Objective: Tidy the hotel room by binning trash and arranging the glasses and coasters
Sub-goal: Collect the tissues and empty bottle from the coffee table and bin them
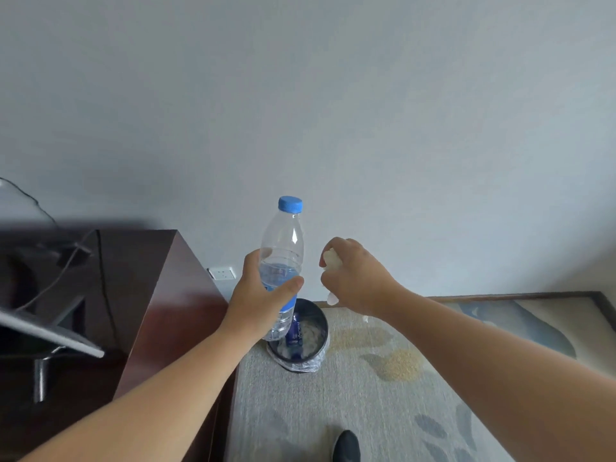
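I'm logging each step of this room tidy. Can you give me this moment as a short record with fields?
left hand: grips clear bottle, upright, blue cap on
right hand: holds white crumpled item, kind unclear
bin: lined, on carpet beside wooden cabinet, below both hands in the picture
bin contents: blue-labelled item

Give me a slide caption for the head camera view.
Left hand holds a blue-capped bottle over the lined bin; right hand grips white trash beside it.

The bin (322, 323) stands on the carpet (333, 401) just right of the worktop (133, 268), before the wall (366, 111). The bottle (283, 241) is above the bin
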Demonstrator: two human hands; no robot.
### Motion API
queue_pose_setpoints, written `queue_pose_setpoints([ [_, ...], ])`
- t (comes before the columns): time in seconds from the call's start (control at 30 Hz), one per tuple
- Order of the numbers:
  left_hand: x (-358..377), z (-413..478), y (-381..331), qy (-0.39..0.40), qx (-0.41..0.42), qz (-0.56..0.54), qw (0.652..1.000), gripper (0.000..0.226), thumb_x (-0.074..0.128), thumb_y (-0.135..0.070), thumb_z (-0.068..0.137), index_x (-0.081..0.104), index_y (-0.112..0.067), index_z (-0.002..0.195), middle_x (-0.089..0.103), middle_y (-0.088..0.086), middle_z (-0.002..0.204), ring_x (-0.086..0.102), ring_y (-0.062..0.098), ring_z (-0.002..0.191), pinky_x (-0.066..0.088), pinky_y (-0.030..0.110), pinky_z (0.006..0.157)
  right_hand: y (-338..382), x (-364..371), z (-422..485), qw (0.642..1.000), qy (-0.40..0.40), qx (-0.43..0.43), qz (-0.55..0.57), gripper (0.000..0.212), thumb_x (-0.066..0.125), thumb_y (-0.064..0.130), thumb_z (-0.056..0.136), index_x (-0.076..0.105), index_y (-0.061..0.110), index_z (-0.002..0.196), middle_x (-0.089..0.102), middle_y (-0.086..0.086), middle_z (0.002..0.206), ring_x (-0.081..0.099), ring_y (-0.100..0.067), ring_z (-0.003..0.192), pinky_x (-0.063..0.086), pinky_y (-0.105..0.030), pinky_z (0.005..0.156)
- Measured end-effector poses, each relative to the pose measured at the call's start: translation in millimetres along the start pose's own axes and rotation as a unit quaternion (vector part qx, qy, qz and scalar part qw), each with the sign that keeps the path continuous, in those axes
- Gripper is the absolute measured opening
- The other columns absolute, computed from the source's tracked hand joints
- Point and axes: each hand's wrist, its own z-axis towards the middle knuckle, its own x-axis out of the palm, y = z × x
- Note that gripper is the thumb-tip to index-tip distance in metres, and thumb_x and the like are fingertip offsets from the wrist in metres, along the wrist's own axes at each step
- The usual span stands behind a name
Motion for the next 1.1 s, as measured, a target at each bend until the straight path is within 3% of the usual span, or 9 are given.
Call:
queue_pose_setpoints([
  [0.13, 18.2, 27.4, 12.6, -0.032, -0.029, -0.013, 0.999, 0.048, 0.07, -0.025, 0.085, 0.041, -0.035, 0.122, 0.059, -0.015, 0.107, 0.06, 0.002, 0.095, 0.046, 0.019, 0.076, -26.7, -1.4, 36.5, 0.998, 0.07, 0.003, -0.003, 0.017, 0.046, 0.011, 0.087, 0.049, 0.02, 0.102, 0.045, -0.001, 0.106, 0.056, -0.022, 0.085, 0.05, -0.032, 0.07],
  [0.23, 26.5, 44.8, 28.3, -0.042, -0.048, -0.008, 0.998, 0.05, 0.072, -0.024, 0.083, 0.042, -0.033, 0.123, 0.06, -0.015, 0.105, 0.061, 0.001, 0.096, 0.048, 0.022, 0.079, -46.4, 6.0, 57.5, 0.994, 0.103, -0.011, -0.041, 0.029, 0.04, 0.001, 0.086, 0.045, 0.019, 0.108, 0.04, -0.001, 0.109, 0.051, -0.018, 0.083, 0.042, -0.027, 0.065],
  [0.33, 32.2, 61.8, 50.5, -0.049, -0.064, -0.001, 0.997, 0.051, 0.075, -0.024, 0.081, 0.043, -0.032, 0.119, 0.061, -0.017, 0.104, 0.06, -0.004, 0.094, 0.048, 0.023, 0.081, -67.5, 20.6, 75.9, 0.99, 0.113, -0.022, -0.082, 0.036, 0.035, -0.006, 0.084, 0.042, 0.014, 0.113, 0.037, -0.003, 0.111, 0.044, -0.02, 0.087, 0.038, -0.027, 0.069],
  [0.47, 36.4, 84.9, 90.8, -0.045, -0.093, 0.016, 0.995, 0.048, 0.076, -0.027, 0.08, 0.042, -0.038, 0.114, 0.059, -0.019, 0.106, 0.059, 0.001, 0.099, 0.048, 0.029, 0.086, -98.7, 50.7, 99.3, 0.985, 0.133, -0.01, -0.11, 0.046, 0.036, -0.011, 0.081, 0.039, 0.014, 0.119, 0.033, -0.002, 0.109, 0.041, -0.013, 0.075, 0.034, -0.022, 0.058],
  [0.57, 38.8, 103.9, 127.8, -0.054, -0.105, 0.03, 0.993, 0.043, 0.078, -0.035, 0.075, 0.046, -0.046, 0.101, 0.059, -0.014, 0.11, 0.059, 0.006, 0.102, 0.047, 0.031, 0.089, -123.8, 77.5, 117.2, 0.982, 0.151, 0.017, -0.108, 0.047, 0.036, -0.008, 0.083, 0.04, 0.017, 0.122, 0.035, -0.002, 0.112, 0.044, -0.013, 0.074, 0.033, -0.021, 0.054],
  [0.73, 44.2, 133.4, 197.4, -0.054, -0.116, 0.065, 0.99, 0.054, 0.076, -0.043, 0.068, 0.048, -0.045, 0.114, 0.05, -0.012, 0.119, 0.05, 0.008, 0.114, 0.045, 0.036, 0.097, -170.4, 127.1, 147.2, 0.98, 0.16, 0.062, -0.097, 0.042, 0.042, 0.0, 0.086, 0.042, 0.021, 0.122, 0.04, -0.002, 0.114, 0.05, -0.014, 0.074, 0.039, -0.022, 0.054],
  [0.87, 54.7, 158.7, 258.2, -0.037, -0.137, 0.081, 0.987, 0.055, 0.071, -0.055, 0.058, 0.042, -0.058, 0.105, 0.054, -0.013, 0.117, 0.053, 0.009, 0.112, 0.047, 0.04, 0.097, -211.3, 167.1, 169.7, 0.979, 0.153, 0.086, -0.103, 0.042, 0.048, 0.007, 0.087, 0.042, 0.022, 0.126, 0.042, -0.002, 0.124, 0.051, -0.015, 0.081, 0.04, -0.026, 0.062],
  [1.0, 69.6, 180.1, 316.3, -0.02, -0.156, 0.085, 0.984, 0.056, 0.076, -0.042, 0.066, 0.041, -0.05, 0.109, 0.055, -0.012, 0.115, 0.057, 0.01, 0.107, 0.047, 0.029, 0.087, -253.4, 209.7, 191.9, 0.975, 0.153, 0.114, -0.111, 0.047, 0.052, 0.011, 0.088, 0.04, 0.023, 0.132, 0.04, -0.002, 0.13, 0.056, -0.023, 0.091, 0.049, -0.035, 0.072],
  [1.1, 82.4, 194.1, 361.0, -0.008, -0.161, 0.111, 0.981, 0.057, 0.078, -0.028, 0.074, 0.041, -0.037, 0.116, 0.053, -0.011, 0.117, 0.055, 0.008, 0.104, 0.04, 0.018, 0.076, -286.3, 242.0, 207.9, 0.972, 0.159, 0.121, -0.124, 0.042, 0.055, 0.015, 0.09, 0.042, 0.021, 0.129, 0.042, -0.004, 0.128, 0.056, -0.022, 0.089, 0.049, -0.033, 0.071],
])
